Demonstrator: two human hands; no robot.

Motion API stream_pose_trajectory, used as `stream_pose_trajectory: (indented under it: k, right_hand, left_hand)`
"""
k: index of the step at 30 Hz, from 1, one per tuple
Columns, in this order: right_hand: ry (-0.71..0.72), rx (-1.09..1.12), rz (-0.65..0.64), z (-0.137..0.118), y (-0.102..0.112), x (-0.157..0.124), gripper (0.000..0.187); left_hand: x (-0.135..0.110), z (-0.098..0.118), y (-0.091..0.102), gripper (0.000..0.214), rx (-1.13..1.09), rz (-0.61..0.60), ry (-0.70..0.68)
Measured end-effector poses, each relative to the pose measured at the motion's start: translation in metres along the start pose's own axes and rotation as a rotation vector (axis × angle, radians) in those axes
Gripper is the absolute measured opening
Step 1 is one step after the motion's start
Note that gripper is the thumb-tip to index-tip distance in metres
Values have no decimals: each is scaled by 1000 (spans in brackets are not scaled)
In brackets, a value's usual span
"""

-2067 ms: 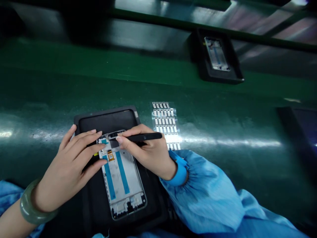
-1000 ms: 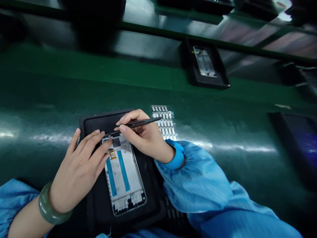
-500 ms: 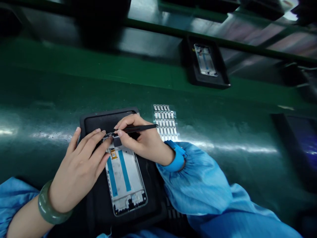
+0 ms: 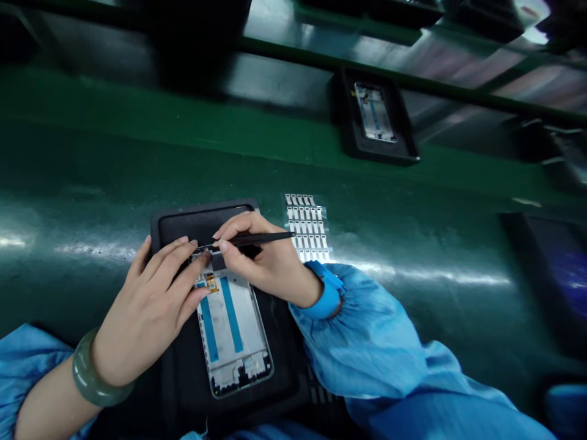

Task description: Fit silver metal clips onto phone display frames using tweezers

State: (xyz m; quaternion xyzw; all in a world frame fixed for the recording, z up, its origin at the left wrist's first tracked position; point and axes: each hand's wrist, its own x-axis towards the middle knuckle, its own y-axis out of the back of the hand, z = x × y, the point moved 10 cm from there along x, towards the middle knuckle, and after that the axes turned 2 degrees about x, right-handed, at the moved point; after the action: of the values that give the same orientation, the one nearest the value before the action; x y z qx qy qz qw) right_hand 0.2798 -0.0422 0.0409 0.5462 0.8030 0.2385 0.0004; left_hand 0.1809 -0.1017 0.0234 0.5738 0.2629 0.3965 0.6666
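A phone frame (image 4: 233,333) with two blue strips lies in a black tray (image 4: 183,379) in front of me. My left hand (image 4: 151,305) rests flat on the frame's upper left, fingers stretched out and pressing near its top edge. My right hand (image 4: 257,260) is closed on black tweezers (image 4: 261,238), whose tip meets the frame's top edge beside my left fingertips. A green bangle sits on my left wrist, and blue sleeves cover both arms.
A clear sheet of small silver parts (image 4: 308,227) lies on the green belt (image 4: 413,244) just right of the tray. A second black tray with a phone frame (image 4: 373,116) sits further back. Dark trays (image 4: 545,269) stand at the right edge.
My right hand lowered the tweezers from above the frame to its top edge. The left hand stayed on the frame, and the far tray drifted slightly left.
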Motion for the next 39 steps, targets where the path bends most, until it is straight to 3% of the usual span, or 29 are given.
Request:
stream_pose_trajectory:
  k: [28,39]
  right_hand:
    - [23,7,-25,2,-6,0,9]
    - [164,-73,-58,-13,-13,-5,13]
  left_hand:
    - [-1,0,-2,39,13,1,7]
    - [-2,2,1,47,0,-12,-22]
